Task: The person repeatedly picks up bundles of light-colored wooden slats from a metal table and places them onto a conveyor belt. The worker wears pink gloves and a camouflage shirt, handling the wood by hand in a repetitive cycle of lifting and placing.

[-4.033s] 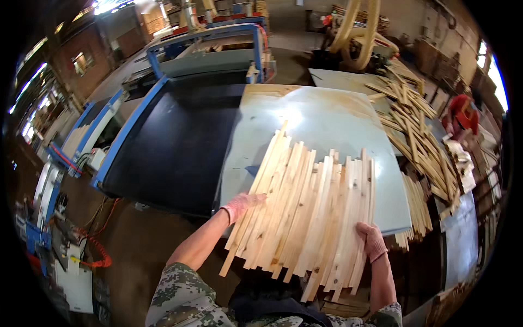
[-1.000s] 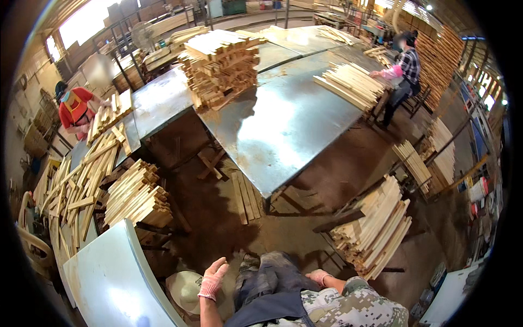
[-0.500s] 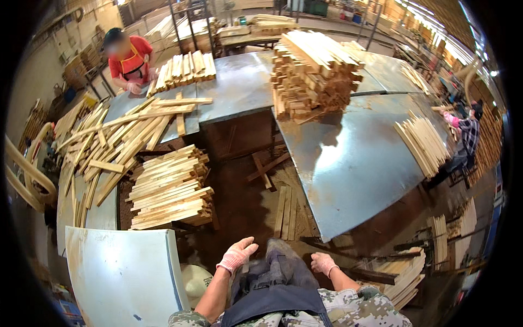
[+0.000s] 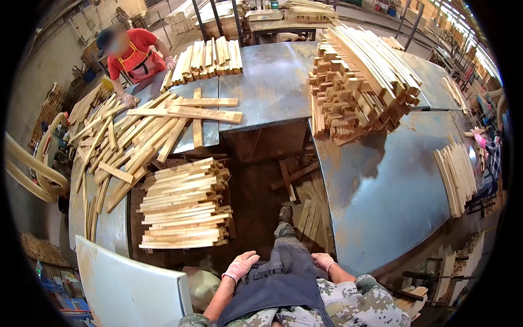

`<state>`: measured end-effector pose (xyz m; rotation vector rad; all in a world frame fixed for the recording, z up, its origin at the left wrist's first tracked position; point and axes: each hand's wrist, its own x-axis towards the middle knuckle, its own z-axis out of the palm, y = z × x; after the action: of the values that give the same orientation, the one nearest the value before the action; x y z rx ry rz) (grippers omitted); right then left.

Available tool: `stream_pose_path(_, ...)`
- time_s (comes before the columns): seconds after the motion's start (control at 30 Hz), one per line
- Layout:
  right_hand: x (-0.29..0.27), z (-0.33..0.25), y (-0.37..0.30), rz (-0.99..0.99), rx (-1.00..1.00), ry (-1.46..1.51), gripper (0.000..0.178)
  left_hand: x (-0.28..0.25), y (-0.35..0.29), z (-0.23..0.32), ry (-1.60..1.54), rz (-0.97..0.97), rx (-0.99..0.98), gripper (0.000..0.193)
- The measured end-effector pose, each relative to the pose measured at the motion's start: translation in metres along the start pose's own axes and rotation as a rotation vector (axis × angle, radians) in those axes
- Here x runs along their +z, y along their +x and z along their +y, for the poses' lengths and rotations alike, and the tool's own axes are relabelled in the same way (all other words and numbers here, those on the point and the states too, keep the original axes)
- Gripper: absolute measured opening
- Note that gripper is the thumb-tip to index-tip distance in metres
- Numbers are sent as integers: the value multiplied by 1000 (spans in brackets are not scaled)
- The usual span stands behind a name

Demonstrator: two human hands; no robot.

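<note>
My left hand [image 4: 241,266], in a pale knitted glove, rests beside the dark apron [image 4: 272,294] with its fingers stretched out and nothing held. On the other side, my right hand [image 4: 324,262], also gloved, hangs loosely next to my thigh, fingers slightly bent and apart, with no object seen in it. Ahead to the left lies a neat stack of short wooden strips [image 4: 185,204], out of reach of both hands. One of my legs is forward, its dark shoe [image 4: 285,213] on the floor near several loose boards [image 4: 313,220].
Metal-topped tables [image 4: 376,218] surround the gap where I walk. A tall pile of wood strips [image 4: 365,82] stands on the right one; jumbled strips [image 4: 131,136] cover the left. A pale panel [image 4: 131,283] is near left. A co-worker in red [image 4: 139,57] handles strips; another person [image 4: 490,163] is far right.
My leg has come forward and the tables and stacks sit nearer and further right in view. The co-worker in red has reached a hand toward the jumbled strips. My hands remain without objects.
</note>
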<state>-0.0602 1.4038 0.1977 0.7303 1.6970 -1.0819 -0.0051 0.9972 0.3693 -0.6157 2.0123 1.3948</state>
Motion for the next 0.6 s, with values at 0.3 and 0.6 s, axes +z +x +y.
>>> stream_pose_path(0.3,-73,-221,67,-6,-89,-38,32,-103,116,211,-69,-6,-56,66)
stream_pose_path(0.6,-60,-432,96,-451,-64,531,20,-159,265,245,-323,-3,-14,65)
